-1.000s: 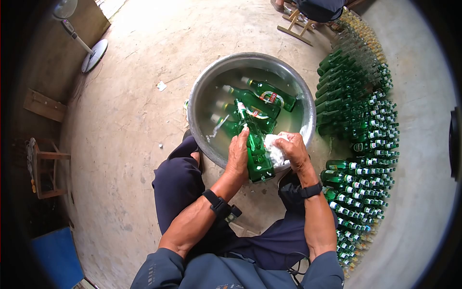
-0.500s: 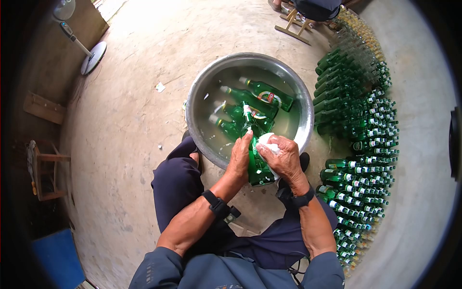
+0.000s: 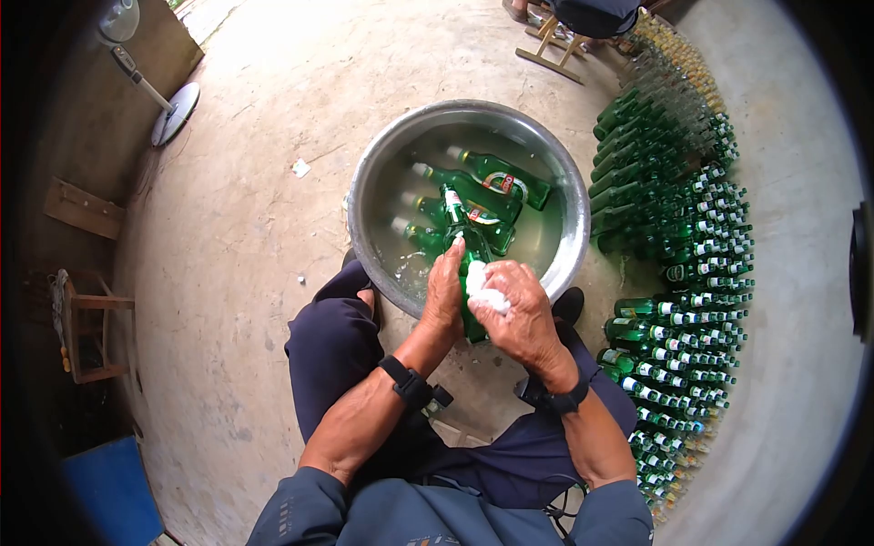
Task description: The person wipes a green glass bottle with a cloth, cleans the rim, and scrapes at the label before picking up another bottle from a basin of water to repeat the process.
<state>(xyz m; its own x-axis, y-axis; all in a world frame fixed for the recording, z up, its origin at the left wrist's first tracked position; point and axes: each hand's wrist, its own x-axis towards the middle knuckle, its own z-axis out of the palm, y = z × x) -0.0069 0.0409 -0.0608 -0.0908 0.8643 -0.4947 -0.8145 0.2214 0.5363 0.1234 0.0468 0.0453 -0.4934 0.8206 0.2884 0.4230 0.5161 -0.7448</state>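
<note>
My left hand (image 3: 445,289) grips a green glass bottle (image 3: 455,227) by its body, neck pointing away over a metal basin (image 3: 364,191). My right hand (image 3: 513,312) presses a white cloth (image 3: 482,287) against the bottle's side and covers most of its lower half. Several more green bottles (image 3: 496,177) with red labels lie in the water inside the basin. I sit with the basin just beyond my knees.
Rows of green bottles (image 3: 678,264) lie stacked on the concrete floor to the right. A standing fan (image 3: 155,86) is at upper left, wooden stools (image 3: 82,318) at left, another person's stool (image 3: 555,36) at the top.
My right hand with the cloth slid left across the bottle, from beside it onto its body. The bottle stayed over the basin rim in my left hand.
</note>
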